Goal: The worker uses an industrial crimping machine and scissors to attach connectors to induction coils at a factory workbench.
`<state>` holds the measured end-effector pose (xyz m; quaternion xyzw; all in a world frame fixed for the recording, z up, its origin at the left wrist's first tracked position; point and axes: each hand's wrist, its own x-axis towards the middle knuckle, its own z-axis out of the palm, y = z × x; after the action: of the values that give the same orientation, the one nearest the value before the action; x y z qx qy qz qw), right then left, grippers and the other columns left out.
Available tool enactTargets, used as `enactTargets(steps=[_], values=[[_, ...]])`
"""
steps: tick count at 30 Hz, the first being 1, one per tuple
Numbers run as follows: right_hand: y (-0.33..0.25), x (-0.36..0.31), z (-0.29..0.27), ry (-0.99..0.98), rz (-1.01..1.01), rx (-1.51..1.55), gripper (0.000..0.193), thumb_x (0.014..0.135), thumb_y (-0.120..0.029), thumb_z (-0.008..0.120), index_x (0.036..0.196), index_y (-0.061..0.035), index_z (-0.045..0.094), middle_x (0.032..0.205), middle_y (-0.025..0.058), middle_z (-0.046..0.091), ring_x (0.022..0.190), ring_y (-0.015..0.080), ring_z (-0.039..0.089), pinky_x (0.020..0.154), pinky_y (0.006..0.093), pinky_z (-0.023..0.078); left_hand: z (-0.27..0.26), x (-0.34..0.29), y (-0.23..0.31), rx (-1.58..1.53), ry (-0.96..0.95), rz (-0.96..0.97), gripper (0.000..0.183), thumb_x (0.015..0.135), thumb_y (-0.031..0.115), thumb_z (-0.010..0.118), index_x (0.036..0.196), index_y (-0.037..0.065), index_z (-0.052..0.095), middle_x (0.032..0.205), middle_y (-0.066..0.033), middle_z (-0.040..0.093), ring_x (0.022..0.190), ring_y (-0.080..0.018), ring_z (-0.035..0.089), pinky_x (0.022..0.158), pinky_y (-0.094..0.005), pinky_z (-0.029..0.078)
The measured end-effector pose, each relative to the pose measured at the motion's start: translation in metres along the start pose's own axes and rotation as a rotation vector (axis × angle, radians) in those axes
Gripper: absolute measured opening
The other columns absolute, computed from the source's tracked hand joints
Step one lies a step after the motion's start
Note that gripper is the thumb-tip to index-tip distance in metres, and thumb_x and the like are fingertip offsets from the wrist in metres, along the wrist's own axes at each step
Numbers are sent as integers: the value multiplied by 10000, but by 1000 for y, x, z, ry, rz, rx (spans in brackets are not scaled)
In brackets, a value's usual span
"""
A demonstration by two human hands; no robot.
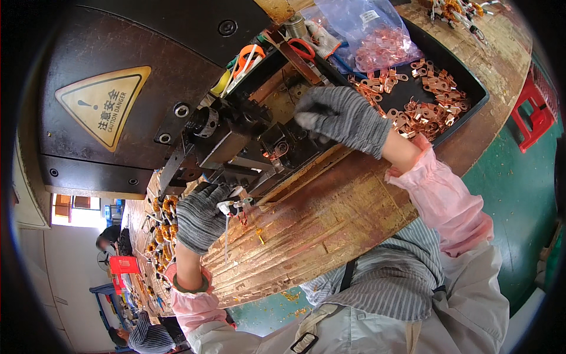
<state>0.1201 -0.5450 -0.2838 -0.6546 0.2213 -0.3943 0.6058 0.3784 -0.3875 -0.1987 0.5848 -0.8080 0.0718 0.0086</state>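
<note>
1. Your left hand [203, 219] hides part of the wired piece [237, 206]; its far end is hard to make out against the dark machine [171, 65].
2. Your right hand [345, 118] covers its own fingertips, so whether they pinch anything cannot be told.
3. The wired piece sits at the inner side of your left hand, above the tabletop [295, 242] and near the machine's lower parts.
4. Its visible part points right, its long axis running roughly left to right; a thin white strip [226, 245] hangs from it toward you.
5. Your left hand is clamped on that piece.
6. Your right hand is bent, fingers curled, just beside the black tray [480, 97] of copper lugs [439, 88].
</note>
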Motion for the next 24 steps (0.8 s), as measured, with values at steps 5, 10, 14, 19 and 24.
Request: enactTargets(steps=[5, 10, 14, 19, 24], values=[[6, -8, -32, 174, -39, 7, 161, 832, -160, 614, 927, -31, 607, 708, 20, 596, 580, 82, 547, 519, 229, 462, -1, 3, 4, 16, -22, 14, 228, 720, 166, 654, 923, 63, 655, 891, -133, 650, 821, -306, 619, 715, -365, 492], [16, -16, -51, 470, -85, -74, 143, 815, -138, 633, 916, -36, 629, 727, 7, 601, 628, 60, 534, 585, 221, 457, -1, 6, 10, 3, -1, 10, 224, 723, 175, 663, 915, 61, 657, 874, -131, 652, 820, -307, 619, 714, -368, 493], [21, -14, -51, 540, -222, -169, 164, 804, -128, 650, 931, -27, 624, 757, 29, 626, 687, 89, 567, 646, 243, 475, -4, 1, 9, 37, 36, 43, 225, 722, 177, 667, 916, 62, 658, 867, -129, 652, 810, -314, 617, 707, -370, 496], [20, -15, -52, 561, -269, -274, 162, 816, -132, 637, 930, -18, 616, 789, 52, 632, 731, 96, 574, 682, 253, 474, -5, -2, 21, 71, 53, 1, 284, 691, 162, 679, 962, 84, 654, 796, -118, 631, 726, -289, 605, 612, -374, 485], [1, -49, -8, 370, -295, -242, 264, 844, -271, 607, 929, -21, 610, 846, 140, 614, 774, 262, 599, 707, 336, 478, -11, -18, 40, 113, 33, 99, 420, 656, 197, 697, 1059, 117, 611, 746, -97, 606, 668, -280, 581, 555, -358, 464]])
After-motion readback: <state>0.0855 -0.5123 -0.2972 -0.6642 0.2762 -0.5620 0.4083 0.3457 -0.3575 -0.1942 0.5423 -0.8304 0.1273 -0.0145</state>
